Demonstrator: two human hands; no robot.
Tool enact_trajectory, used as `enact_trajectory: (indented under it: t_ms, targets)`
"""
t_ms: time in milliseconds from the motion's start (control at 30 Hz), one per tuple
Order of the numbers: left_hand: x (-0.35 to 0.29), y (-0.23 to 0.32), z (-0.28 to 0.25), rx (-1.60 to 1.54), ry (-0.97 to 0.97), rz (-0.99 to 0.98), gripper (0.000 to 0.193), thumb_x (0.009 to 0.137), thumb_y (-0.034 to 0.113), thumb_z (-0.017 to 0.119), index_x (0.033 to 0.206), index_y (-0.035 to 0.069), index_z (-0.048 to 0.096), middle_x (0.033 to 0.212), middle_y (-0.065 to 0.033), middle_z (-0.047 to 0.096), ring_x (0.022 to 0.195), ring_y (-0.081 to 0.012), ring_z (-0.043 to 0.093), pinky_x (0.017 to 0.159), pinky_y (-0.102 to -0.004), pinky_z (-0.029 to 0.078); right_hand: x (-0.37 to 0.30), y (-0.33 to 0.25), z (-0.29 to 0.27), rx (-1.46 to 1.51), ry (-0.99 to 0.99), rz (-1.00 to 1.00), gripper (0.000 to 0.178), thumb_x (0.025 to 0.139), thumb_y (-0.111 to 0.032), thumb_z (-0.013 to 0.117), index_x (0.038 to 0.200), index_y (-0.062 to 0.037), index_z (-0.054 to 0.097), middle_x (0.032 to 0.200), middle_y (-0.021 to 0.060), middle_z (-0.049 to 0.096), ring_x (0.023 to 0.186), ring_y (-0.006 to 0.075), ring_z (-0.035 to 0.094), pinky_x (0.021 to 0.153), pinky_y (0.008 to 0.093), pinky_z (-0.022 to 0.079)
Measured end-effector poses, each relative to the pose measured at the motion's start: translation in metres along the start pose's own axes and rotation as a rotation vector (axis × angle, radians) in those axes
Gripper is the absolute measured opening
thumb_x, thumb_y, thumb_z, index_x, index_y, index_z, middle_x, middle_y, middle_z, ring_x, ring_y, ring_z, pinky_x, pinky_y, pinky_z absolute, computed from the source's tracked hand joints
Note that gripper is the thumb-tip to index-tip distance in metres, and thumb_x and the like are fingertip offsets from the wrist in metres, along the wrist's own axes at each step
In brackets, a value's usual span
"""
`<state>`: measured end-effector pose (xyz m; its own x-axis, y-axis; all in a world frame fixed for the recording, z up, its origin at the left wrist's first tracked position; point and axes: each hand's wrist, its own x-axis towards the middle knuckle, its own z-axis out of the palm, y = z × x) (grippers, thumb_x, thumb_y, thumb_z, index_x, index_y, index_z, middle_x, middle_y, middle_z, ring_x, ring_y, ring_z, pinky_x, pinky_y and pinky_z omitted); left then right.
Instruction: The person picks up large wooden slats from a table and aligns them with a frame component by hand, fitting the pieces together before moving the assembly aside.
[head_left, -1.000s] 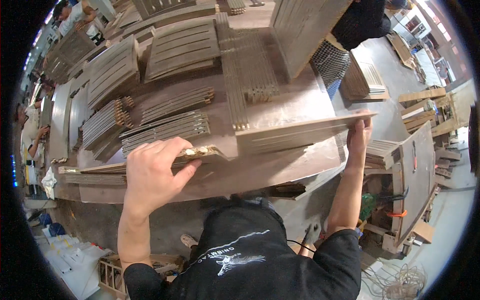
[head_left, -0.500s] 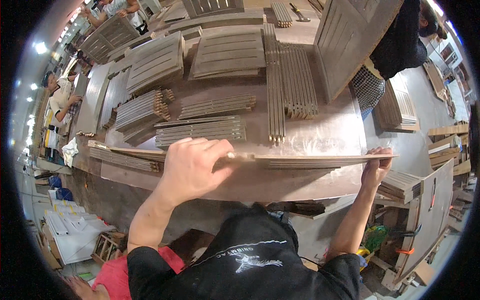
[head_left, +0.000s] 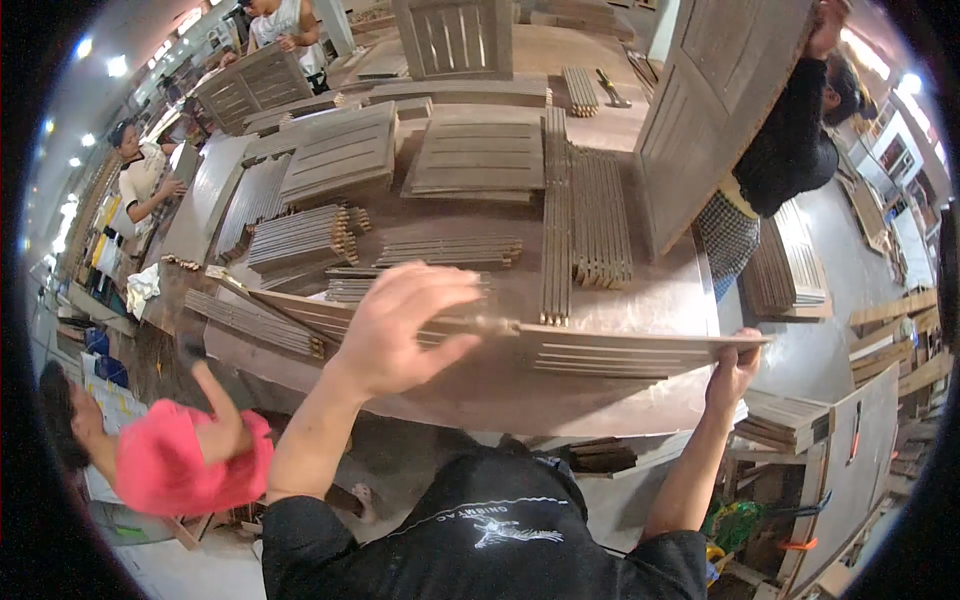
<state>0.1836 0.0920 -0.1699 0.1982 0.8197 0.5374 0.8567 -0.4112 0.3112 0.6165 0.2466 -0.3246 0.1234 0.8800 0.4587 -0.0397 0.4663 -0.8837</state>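
Observation:
A wooden slatted panel (head_left: 630, 350) stands tilted before me at the table's near edge, seen almost edge-on. Its right end is in the grip of my right hand (head_left: 737, 368), fingers wrapped round the corner. My left hand (head_left: 405, 330) hovers at the middle of the panel, thumb and fingers spread, with nothing in them. Next to its fingertips is a blurred spot on the panel's upper edge, where I cannot make out the detail. Part of the panel's left half is hidden behind this hand. Its far left corner reaches beside a bundle of grooved strips (head_left: 255, 322).
The table (head_left: 670, 300) carries stacked slatted panels (head_left: 480, 150) and rows of grooved wooden strips (head_left: 600, 215). A hammer (head_left: 612, 90) lies at the back. At right, a person holds a tall door panel (head_left: 690, 130). Someone in a pink shirt (head_left: 195, 455) is close on my left.
My left hand has opened from a pinch at the panel's upper edge. The panel leans back, showing more of its face. The person in pink has come further into view at left.

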Motion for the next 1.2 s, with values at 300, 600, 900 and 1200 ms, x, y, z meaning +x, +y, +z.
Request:
enact_trajectory:
  t_ms: [300, 600, 900, 1200]
  targets:
    - [-0.178, -0.139, -0.059, -0.331, 1.226, -0.771, 0.059, 0.102, 0.045, 0.04, 0.139, -0.001, 0.038, 0.15, -0.0146, 0.034, 0.137, -0.0267, 0.035, 0.114, -0.0394, 0.026, -0.022, 0.015, -0.007, 0.312, 0.03, 0.153, 0.045, 0.099, -0.054, 0.04, 0.086, -0.0115, 0.048, 0.079, 0.0004, 0.046, 0.077, 0.0128, 0.046, 0.073, 0.0288, 0.038]
    - [-0.204, -0.196, -0.018, -0.716, 1.2, -0.887, 0.058, 0.097, 0.065, 0.033, 0.099, 0.011, 0.055, 0.091, -0.001, 0.054, 0.082, -0.0148, 0.051, 0.077, -0.0313, 0.044, -0.025, 0.043, 0.008, 0.227, 0.399, 0.222, 0.046, 0.091, -0.051, 0.06, 0.1, -0.0067, 0.056, 0.091, 0.0014, 0.054, 0.086, 0.0137, 0.049, 0.079, 0.0308, 0.039]
    - [-0.166, -0.185, -0.018, -0.704, 1.27, -0.977, 0.053, 0.1, 0.061, 0.027, 0.099, 0.013, 0.048, 0.091, -0.0001, 0.049, 0.084, -0.0131, 0.046, 0.082, -0.0302, 0.039, -0.028, 0.035, 0.016, 0.099, 0.429, 0.181, 0.046, 0.093, -0.054, 0.056, 0.09, -0.0081, 0.056, 0.083, 0.0012, 0.051, 0.082, 0.0138, 0.049, 0.078, 0.0305, 0.04]
    - [-0.189, -0.177, -0.026, -0.649, 1.127, -0.95, 0.055, 0.098, 0.062, 0.03, 0.097, 0.011, 0.051, 0.088, -0.0004, 0.048, 0.084, -0.0141, 0.048, 0.082, -0.0308, 0.038, -0.047, 0.055, -0.007, 0.225, 0.368, 0.291, 0.051, 0.094, -0.058, 0.049, 0.105, -0.0088, 0.059, 0.1, 0.0041, 0.057, 0.099, 0.0187, 0.052, 0.092, 0.0358, 0.038]
